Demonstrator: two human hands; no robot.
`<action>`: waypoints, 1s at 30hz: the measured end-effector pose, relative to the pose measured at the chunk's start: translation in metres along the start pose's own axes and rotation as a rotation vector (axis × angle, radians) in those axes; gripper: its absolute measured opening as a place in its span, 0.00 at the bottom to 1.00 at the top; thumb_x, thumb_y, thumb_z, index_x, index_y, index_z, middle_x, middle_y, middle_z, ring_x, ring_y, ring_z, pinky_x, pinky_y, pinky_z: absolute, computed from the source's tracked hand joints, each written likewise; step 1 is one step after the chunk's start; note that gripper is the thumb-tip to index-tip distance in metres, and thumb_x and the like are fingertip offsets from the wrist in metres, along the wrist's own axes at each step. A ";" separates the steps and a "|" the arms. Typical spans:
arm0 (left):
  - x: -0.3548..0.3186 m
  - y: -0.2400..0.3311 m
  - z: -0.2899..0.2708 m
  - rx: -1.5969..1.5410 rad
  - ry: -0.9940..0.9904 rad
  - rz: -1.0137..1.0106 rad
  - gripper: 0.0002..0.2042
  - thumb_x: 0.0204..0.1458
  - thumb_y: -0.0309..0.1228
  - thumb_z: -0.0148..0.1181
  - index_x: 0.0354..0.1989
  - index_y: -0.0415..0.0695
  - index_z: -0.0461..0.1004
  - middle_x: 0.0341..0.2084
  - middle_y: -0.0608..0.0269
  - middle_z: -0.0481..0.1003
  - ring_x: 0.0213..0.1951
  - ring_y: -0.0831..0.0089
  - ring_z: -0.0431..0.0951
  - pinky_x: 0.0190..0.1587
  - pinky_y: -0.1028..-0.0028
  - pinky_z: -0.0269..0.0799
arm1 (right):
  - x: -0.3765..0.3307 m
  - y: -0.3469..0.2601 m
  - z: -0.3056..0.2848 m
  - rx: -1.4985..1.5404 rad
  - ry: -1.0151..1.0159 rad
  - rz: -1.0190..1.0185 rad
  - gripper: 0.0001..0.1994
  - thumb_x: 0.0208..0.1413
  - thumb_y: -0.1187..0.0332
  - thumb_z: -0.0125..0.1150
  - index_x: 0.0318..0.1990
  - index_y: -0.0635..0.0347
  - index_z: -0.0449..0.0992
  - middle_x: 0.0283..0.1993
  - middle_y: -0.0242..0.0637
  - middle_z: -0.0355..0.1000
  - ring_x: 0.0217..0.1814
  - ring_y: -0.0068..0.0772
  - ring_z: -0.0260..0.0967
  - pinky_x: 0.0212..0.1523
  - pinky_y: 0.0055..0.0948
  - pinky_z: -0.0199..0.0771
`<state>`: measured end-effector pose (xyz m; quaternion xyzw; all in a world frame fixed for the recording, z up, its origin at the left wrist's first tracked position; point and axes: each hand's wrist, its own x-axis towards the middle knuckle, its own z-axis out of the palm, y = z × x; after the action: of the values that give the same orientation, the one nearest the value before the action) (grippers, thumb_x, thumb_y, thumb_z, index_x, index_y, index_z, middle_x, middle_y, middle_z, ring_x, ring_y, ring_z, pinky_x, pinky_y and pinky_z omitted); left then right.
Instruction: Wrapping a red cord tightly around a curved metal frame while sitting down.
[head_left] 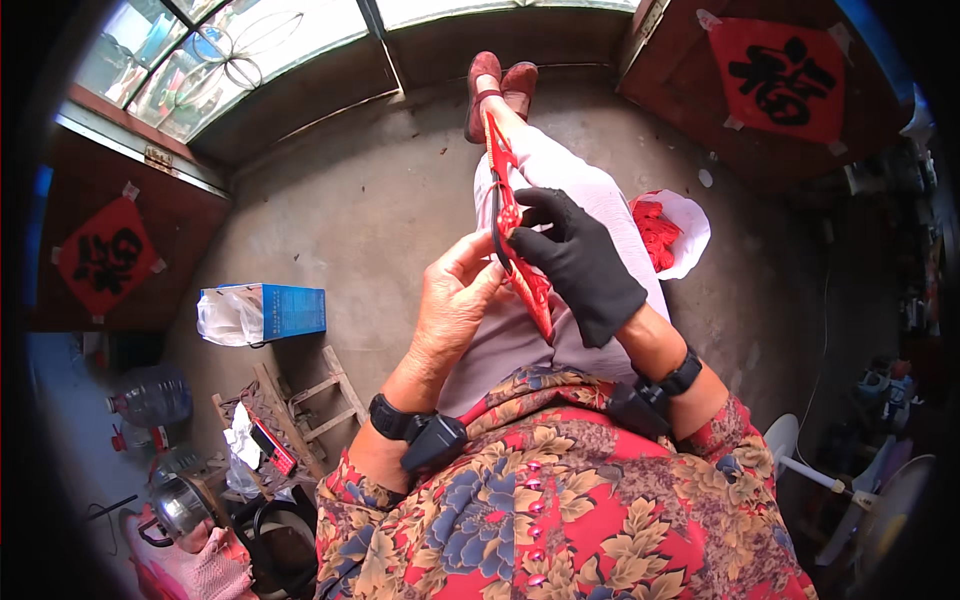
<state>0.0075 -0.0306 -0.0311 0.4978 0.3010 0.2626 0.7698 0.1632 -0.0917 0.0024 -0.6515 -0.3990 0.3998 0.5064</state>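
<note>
A narrow red fabric piece (535, 300) with a black strip (497, 215) along one side lies lengthwise over my lap, a pale cord running up its far end. My bare left hand (458, 290) pinches its edge near the middle between thumb and fingers. Just across from it, my right hand (568, 250), in a black glove, has thumb and forefinger closed at a small red bead-like bump on the piece. Whether a needle or thread is in those fingertips is too small to tell. Black straps with dark devices circle both wrists.
Right of my legs stands a white bag (694, 240) with red pieces (655, 232) inside. To the left are a blue box (294, 310) with a plastic bag, a wooden stool (330, 400), a metal kettle (183, 508) and a large bottle (155, 395). A white fan (815, 475) is at right.
</note>
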 end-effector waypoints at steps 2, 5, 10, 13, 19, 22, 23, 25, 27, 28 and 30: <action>0.002 -0.005 -0.004 0.048 -0.035 -0.012 0.17 0.57 0.30 0.57 0.54 0.39 0.68 0.44 0.63 0.75 0.40 0.78 0.76 0.37 0.80 0.75 | -0.006 0.002 0.001 0.127 -0.025 0.059 0.21 0.53 0.65 0.62 0.53 0.62 0.67 0.42 0.43 0.74 0.43 0.31 0.74 0.45 0.27 0.73; -0.003 0.005 -0.006 -0.136 0.079 -0.149 0.12 0.58 0.30 0.54 0.48 0.41 0.71 0.39 0.65 0.76 0.36 0.76 0.77 0.35 0.79 0.75 | -0.020 0.001 -0.012 0.099 -0.011 -0.035 0.22 0.52 0.68 0.62 0.54 0.62 0.67 0.44 0.42 0.74 0.45 0.30 0.74 0.47 0.27 0.73; -0.041 0.050 -0.052 -0.592 0.107 -0.161 0.11 0.57 0.35 0.53 0.44 0.43 0.70 0.30 0.67 0.74 0.30 0.78 0.74 0.29 0.78 0.69 | -0.028 -0.016 -0.031 -0.403 0.197 -0.345 0.29 0.44 0.66 0.69 0.55 0.63 0.66 0.48 0.45 0.72 0.49 0.39 0.71 0.52 0.32 0.69; -0.079 0.086 -0.047 -0.510 -0.040 0.063 0.08 0.56 0.33 0.54 0.34 0.42 0.68 0.22 0.67 0.70 0.22 0.79 0.70 0.22 0.78 0.60 | -0.026 -0.043 -0.013 -0.708 0.116 -0.684 0.35 0.38 0.64 0.73 0.56 0.63 0.65 0.52 0.50 0.67 0.54 0.47 0.67 0.55 0.36 0.66; -0.114 0.114 -0.063 -0.187 0.124 0.308 0.10 0.59 0.34 0.52 0.30 0.40 0.66 0.18 0.61 0.69 0.14 0.80 0.65 0.15 0.80 0.56 | -0.033 -0.054 0.014 -0.514 -0.527 -0.587 0.13 0.45 0.71 0.67 0.39 0.61 0.75 0.36 0.39 0.74 0.41 0.38 0.71 0.43 0.34 0.69; -0.086 0.081 -0.084 0.030 0.430 0.101 0.08 0.59 0.33 0.53 0.38 0.41 0.71 0.22 0.63 0.72 0.18 0.82 0.68 0.17 0.82 0.62 | -0.047 -0.046 -0.006 -0.124 -0.444 -0.258 0.05 0.51 0.73 0.62 0.33 0.65 0.76 0.29 0.38 0.74 0.31 0.27 0.71 0.36 0.24 0.70; -0.079 0.070 -0.091 0.071 0.394 0.033 0.08 0.59 0.33 0.54 0.38 0.41 0.72 0.22 0.64 0.73 0.19 0.81 0.69 0.18 0.81 0.63 | -0.054 -0.045 -0.009 -0.124 -0.449 -0.255 0.05 0.51 0.73 0.62 0.33 0.65 0.76 0.29 0.38 0.74 0.31 0.27 0.71 0.36 0.24 0.70; -0.057 0.045 -0.074 0.079 0.334 0.010 0.09 0.56 0.32 0.58 0.39 0.40 0.73 0.22 0.66 0.74 0.21 0.81 0.72 0.21 0.80 0.66 | -0.065 -0.038 -0.014 0.006 -0.385 -0.055 0.05 0.51 0.73 0.62 0.35 0.66 0.77 0.29 0.35 0.75 0.34 0.20 0.70 0.38 0.23 0.70; -0.040 0.024 -0.048 0.215 0.239 0.031 0.11 0.51 0.31 0.63 0.40 0.39 0.74 0.24 0.65 0.74 0.23 0.81 0.73 0.25 0.80 0.68 | -0.069 -0.034 -0.016 0.024 -0.392 -0.028 0.06 0.52 0.74 0.61 0.36 0.66 0.77 0.33 0.33 0.76 0.36 0.18 0.70 0.40 0.22 0.70; -0.032 0.013 -0.033 0.214 0.173 0.015 0.11 0.49 0.28 0.63 0.39 0.39 0.74 0.23 0.67 0.73 0.22 0.83 0.71 0.24 0.82 0.66 | -0.070 -0.032 -0.016 0.083 -0.363 -0.002 0.05 0.52 0.74 0.61 0.36 0.66 0.76 0.32 0.32 0.75 0.35 0.17 0.69 0.39 0.22 0.69; -0.024 0.009 0.000 0.354 0.127 0.080 0.10 0.46 0.24 0.65 0.37 0.39 0.74 0.21 0.72 0.72 0.21 0.86 0.69 0.24 0.84 0.63 | -0.070 -0.038 -0.017 0.146 -0.333 0.023 0.05 0.52 0.74 0.60 0.36 0.65 0.76 0.31 0.31 0.74 0.35 0.17 0.68 0.39 0.21 0.69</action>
<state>-0.0100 -0.0439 -0.0177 0.6194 0.3705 0.2667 0.6387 0.1495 -0.1562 0.0503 -0.5423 -0.4399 0.5356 0.4748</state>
